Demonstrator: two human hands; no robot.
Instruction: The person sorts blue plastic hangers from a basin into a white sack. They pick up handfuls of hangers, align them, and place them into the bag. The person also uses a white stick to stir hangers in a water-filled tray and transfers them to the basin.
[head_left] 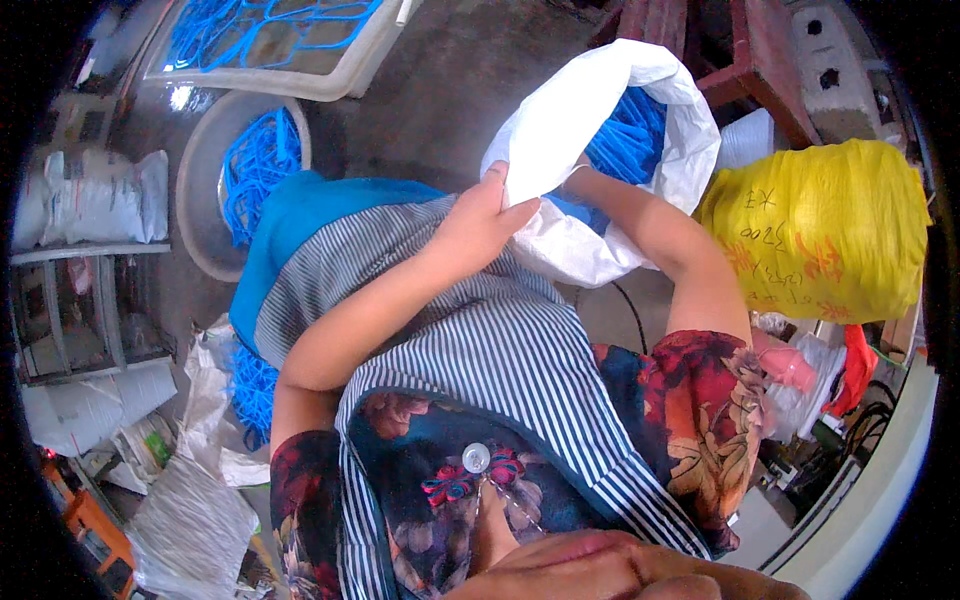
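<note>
Both hands work the white sack; left hand pinches its rim, so keep that taut; right hand is buried among blue cords, grip unclear.

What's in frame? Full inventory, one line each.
white sack: 1, white, top centre, mouth open, on the lap
blue cords: bundle, blue, inside the sack
round basin: 1, pale, upper left, holds blue cords
tray: 1, cream, top left, blue cords in it
yellow bag: 1, yellow, right, tied shut
striped apron: 1, blue-white, over the lap
left hand: 1, grips the sack's rim
right hand: 1, reaches into the sack, hidden; forearm shows
</note>
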